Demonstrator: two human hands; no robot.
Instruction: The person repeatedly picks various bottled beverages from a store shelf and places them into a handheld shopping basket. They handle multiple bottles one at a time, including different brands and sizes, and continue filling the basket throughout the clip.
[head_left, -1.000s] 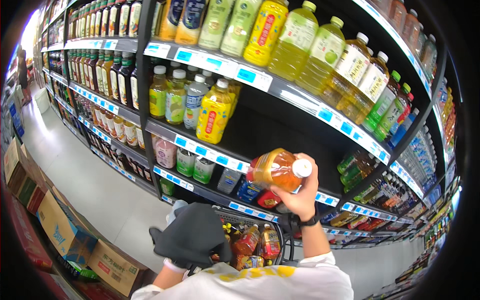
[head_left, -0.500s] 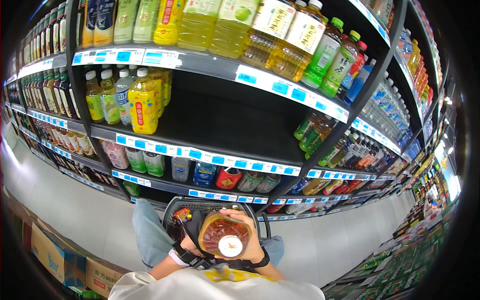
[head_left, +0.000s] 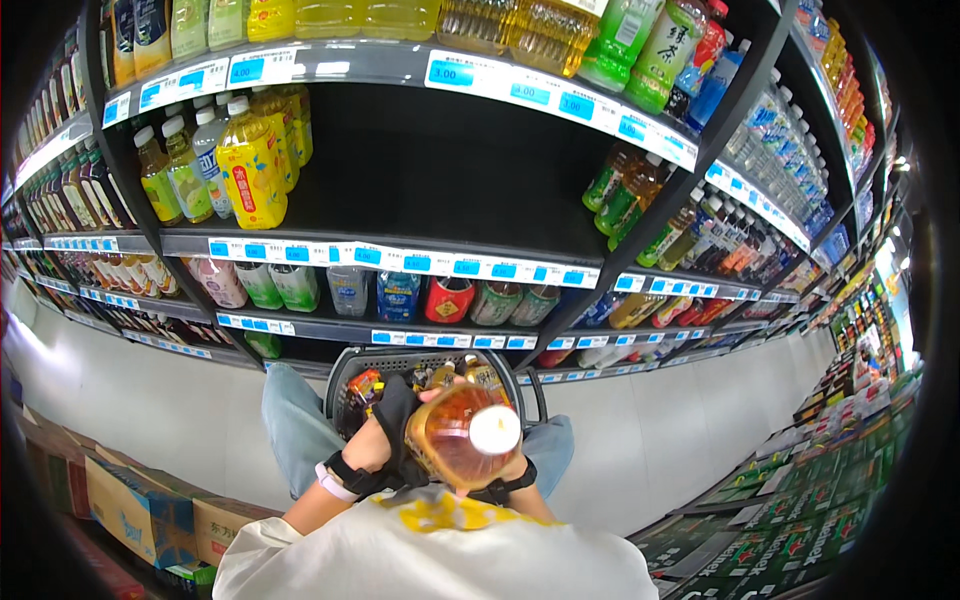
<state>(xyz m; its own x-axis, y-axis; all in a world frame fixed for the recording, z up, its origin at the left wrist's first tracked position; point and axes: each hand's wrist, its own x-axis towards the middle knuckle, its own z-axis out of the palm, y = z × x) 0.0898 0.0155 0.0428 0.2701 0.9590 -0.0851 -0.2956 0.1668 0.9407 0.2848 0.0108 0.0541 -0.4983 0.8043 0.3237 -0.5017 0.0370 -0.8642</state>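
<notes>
Your right hand (head_left: 516, 469) grips an amber bottle (head_left: 447, 438) over the near side of the basket (head_left: 432, 368).
Your left hand (head_left: 368, 447) is beside it, grip unclear; you seem to be steadying the bottle; moving it calls for firm hold.

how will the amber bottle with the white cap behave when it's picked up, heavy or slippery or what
The bottle is probably fairly heavy for its size, since amber liquid seems to fill much of it. Its shiny, clear wall looks like plastic, so it may flex slightly and feel a bit slippery. With the cap on, it likely won't spill if tipped.
</notes>
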